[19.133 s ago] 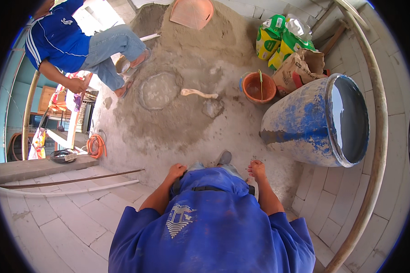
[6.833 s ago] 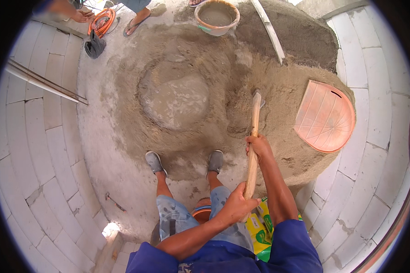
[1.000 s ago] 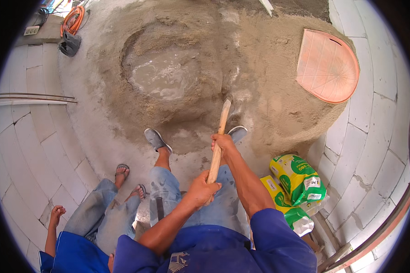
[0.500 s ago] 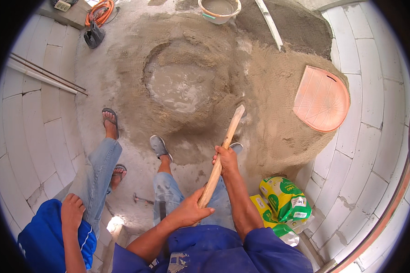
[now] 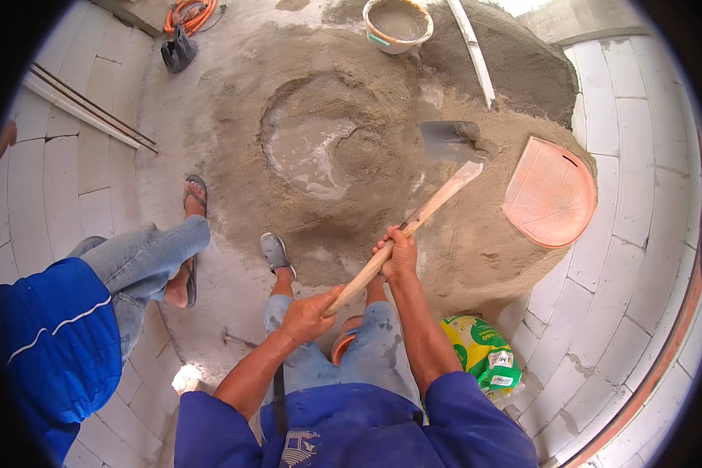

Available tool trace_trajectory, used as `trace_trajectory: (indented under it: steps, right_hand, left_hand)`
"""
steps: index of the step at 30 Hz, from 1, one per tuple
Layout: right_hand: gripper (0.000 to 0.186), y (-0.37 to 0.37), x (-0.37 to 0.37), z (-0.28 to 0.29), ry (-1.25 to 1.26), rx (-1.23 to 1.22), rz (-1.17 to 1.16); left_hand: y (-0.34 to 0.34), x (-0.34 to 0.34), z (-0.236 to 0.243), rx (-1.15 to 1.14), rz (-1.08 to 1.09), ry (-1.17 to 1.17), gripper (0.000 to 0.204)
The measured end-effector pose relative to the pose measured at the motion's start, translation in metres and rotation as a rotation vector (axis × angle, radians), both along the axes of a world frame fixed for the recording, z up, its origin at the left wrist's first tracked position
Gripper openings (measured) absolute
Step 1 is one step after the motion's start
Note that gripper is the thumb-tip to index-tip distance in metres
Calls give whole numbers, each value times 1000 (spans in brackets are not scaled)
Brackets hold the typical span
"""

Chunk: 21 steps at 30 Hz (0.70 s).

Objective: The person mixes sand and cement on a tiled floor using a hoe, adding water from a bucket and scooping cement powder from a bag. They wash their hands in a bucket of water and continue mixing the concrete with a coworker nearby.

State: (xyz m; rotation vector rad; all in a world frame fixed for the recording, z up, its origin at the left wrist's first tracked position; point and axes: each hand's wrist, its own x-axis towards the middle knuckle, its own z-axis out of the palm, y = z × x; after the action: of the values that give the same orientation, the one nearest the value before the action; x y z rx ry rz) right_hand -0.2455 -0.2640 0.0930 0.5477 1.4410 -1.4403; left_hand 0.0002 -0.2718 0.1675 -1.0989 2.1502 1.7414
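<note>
I grip the wooden handle of a hoe with my left hand low on it, near my lap, and my right hand farther up. Both hands are closed round it. The grey metal blade is at the far end, over the sandy pile right of a shallow hollow of wet grey mix. A crescent of damp sand sits in the right part of that hollow. A pink plastic lid-like panel lies on the sand to the blade's right.
A person in blue walks at my left. A bucket of grey liquid, white plank, orange hose and black bag lie farther off. Rods lean by the left block wall. Yellow-green sacks and a hammer are near me.
The hoe has swung up and rightward, its blade now showing. More sand lies in the wet hollow. The other person has moved forward at my left.
</note>
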Motion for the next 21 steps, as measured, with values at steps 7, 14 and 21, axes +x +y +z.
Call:
trace_trajectory:
  steps: [7, 14, 21]
  right_hand:
    - [18, 111, -168, 29, 1, 225, 260]
    - [12, 254, -196, 10, -202, 471, 608]
    - [13, 342, -188, 6, -317, 659, 813]
  left_hand:
    - [47, -82, 22, 425, 181, 12, 61]
    - [74, -14, 15, -150, 159, -625, 72]
    - [144, -4, 5, 106, 389, -674, 92]
